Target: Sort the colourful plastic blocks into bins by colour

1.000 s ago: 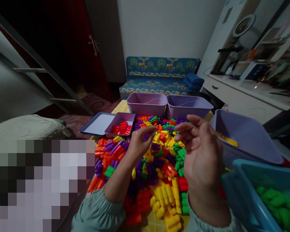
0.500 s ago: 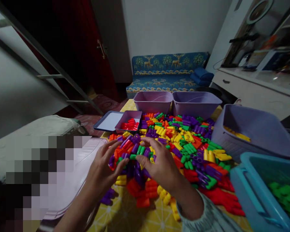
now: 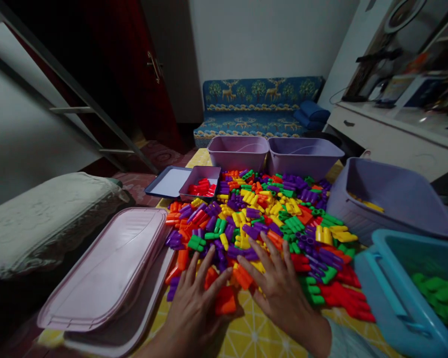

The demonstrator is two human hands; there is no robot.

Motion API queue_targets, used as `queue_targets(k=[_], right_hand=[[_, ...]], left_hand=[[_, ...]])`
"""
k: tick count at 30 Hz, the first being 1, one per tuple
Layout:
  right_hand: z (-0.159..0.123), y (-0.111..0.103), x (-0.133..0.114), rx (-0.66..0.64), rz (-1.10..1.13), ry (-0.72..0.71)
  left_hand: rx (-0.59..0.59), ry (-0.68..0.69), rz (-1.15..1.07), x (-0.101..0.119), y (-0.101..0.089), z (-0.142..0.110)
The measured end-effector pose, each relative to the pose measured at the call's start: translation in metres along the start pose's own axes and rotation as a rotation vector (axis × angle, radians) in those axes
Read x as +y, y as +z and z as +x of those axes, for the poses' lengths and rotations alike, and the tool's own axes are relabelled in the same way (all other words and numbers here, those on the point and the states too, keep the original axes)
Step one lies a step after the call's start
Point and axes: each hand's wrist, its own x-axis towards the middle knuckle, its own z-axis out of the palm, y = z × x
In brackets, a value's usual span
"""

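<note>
A wide heap of plastic toy blocks point(image 3: 252, 199) in orange, purple, green, yellow and red covers much of the table. At its near edge my left hand point(image 3: 194, 293) lies palm down with fingers spread, beside an orange block point(image 3: 226, 300). My right hand point(image 3: 280, 283) is also spread, its fingertips over the front of the heap by another orange block point(image 3: 242, 276). Neither hand grips anything that shows; what lies under the palms is hidden. Just beyond my left fingertips is a green block point(image 3: 197, 243).
Two purple bins point(image 3: 239, 154) stand behind the heap. A larger purple bin point(image 3: 392, 199) and a blue bin point(image 3: 399, 298) with green pieces line the right. A small box point(image 3: 199, 174) holds red pieces. Pale pink lids point(image 3: 108, 268) lie left, on the yellow patterned tablecloth point(image 3: 256, 330).
Both hands have come down and toward me from above the middle of the heap to its near edge, and their fingers have straightened. Blocks at the front lie differently.
</note>
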Motion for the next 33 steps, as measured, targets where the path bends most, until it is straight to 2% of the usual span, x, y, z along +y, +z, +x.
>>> queue_targets(k=[5, 8, 15, 19, 22, 24, 26, 28, 30, 33], right_hand=[[0.029, -0.007, 0.029, 0.102, -0.084, 0.155], [0.049, -0.015, 0.045, 0.147, -0.131, 0.240], [0.090, -0.011, 0.089, 0.142, -0.127, 0.423], [0.093, -0.018, 0.094, 0.182, -0.098, 0.499], [0.072, -0.033, 0.077, 0.217, -0.088, 0.472], [0.044, -0.041, 0.059, 0.222, -0.102, 0.441], [0.008, -0.045, 0.041, 0.192, -0.123, 0.431], [-0.030, -0.042, 0.027, 0.140, -0.153, 0.449], [-0.064, -0.034, 0.021, 0.095, -0.185, 0.466], [-0.090, -0.016, 0.023, 0.081, -0.204, 0.516]], left_hand=[[-0.046, 0.060, -0.092, 0.014, 0.006, 0.052], [-0.060, 0.107, -0.069, 0.018, 0.008, 0.089], [0.024, 0.055, -0.021, 0.016, 0.004, 0.178], [0.038, 0.045, -0.047, 0.010, 0.011, 0.226], [0.110, -0.005, -0.098, 0.009, 0.008, 0.246], [0.128, -0.002, -0.138, 0.010, -0.003, 0.243], [0.109, 0.055, -0.153, 0.010, -0.018, 0.223], [0.046, 0.094, -0.139, 0.007, -0.031, 0.188], [-0.028, 0.102, -0.103, 0.003, -0.035, 0.144], [-0.121, 0.082, -0.054, -0.001, -0.023, 0.085]])
